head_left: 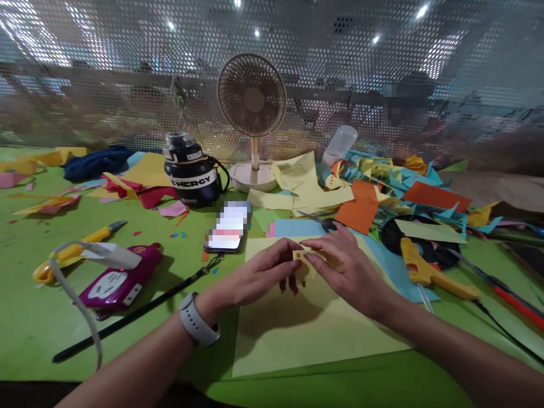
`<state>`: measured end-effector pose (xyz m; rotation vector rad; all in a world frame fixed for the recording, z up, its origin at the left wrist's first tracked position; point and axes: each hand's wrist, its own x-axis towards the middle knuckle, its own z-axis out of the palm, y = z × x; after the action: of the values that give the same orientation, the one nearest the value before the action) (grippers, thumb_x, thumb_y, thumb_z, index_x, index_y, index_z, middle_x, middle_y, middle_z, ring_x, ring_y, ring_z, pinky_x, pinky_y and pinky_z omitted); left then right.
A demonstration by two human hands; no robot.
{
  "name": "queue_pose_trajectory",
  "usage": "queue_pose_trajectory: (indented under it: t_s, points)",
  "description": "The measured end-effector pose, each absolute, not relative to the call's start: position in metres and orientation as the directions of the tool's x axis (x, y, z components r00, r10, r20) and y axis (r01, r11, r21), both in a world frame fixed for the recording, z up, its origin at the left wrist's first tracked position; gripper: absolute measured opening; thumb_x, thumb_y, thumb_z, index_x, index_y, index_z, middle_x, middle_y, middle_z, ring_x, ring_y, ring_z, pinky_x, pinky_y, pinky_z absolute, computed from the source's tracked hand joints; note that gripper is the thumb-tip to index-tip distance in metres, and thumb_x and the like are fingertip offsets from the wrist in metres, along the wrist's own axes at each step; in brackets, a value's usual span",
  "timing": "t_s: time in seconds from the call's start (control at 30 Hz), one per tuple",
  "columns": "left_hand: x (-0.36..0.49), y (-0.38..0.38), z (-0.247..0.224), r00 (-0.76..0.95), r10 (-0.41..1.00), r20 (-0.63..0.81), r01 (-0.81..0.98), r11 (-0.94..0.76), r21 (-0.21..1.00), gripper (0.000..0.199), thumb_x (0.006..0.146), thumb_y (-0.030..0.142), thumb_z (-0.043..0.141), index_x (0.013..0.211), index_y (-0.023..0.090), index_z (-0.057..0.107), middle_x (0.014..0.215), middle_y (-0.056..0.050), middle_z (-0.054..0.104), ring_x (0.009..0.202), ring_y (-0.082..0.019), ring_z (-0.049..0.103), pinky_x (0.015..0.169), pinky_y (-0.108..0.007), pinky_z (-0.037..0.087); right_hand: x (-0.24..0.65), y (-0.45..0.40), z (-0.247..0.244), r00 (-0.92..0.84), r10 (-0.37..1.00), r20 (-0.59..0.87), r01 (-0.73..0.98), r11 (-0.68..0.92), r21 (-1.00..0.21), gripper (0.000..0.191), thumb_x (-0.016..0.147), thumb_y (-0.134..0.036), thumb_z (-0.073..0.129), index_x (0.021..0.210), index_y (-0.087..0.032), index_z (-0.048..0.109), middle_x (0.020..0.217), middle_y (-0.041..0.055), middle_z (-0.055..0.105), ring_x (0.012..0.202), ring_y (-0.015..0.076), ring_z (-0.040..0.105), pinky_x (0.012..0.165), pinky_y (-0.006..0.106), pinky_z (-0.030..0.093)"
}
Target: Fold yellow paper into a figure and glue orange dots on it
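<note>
Between my two hands is a small pale yellow paper piece (pixel 306 266) with a little orange square on it. My left hand (pixel 272 266), with a grey watch band (pixel 199 319) at the wrist, pinches its left side between thumb and fingers. My right hand (pixel 340 263) grips the right side, its thumb near the orange square. Both hands are just over a large pale yellow sheet (pixel 289 340) that lies flat on the green table. A light blue sheet (pixel 393 272) shows from under its right side.
A yellow glue gun (pixel 433 275) lies at right beside a black round dish (pixel 389 235). A phone (pixel 229 226), a dark jug (pixel 191 178) and a fan (pixel 253 99) stand ahead. Purple power bank (pixel 121 277) and yellow cutter (pixel 80 246) lie left; paper scraps (pixel 433 195) heap at back right.
</note>
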<state>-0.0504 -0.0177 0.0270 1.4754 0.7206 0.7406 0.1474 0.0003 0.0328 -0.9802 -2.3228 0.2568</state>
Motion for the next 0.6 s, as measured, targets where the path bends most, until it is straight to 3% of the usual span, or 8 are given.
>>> queue_pose_trajectory:
  t_s: [0.6]
  points:
    - [-0.0499,-0.0177,0.0241,0.590,0.807,0.036,0.013,-0.054,0.998,0.020,0.094,0.031,0.043,0.107,0.017,0.047,0.080,-0.001,0.051,0.072,-0.014,0.056,0.065,-0.028,0.045,0.1488,-0.0003,0.0321,-0.531,0.695,0.485,0.577,0.716,-0.394,0.017,0.089,-0.022,0.055,0.104,-0.019,0.062,0.091,0.0026,0.070,0.089,0.0191,0.060,0.101,0.046,0.028]
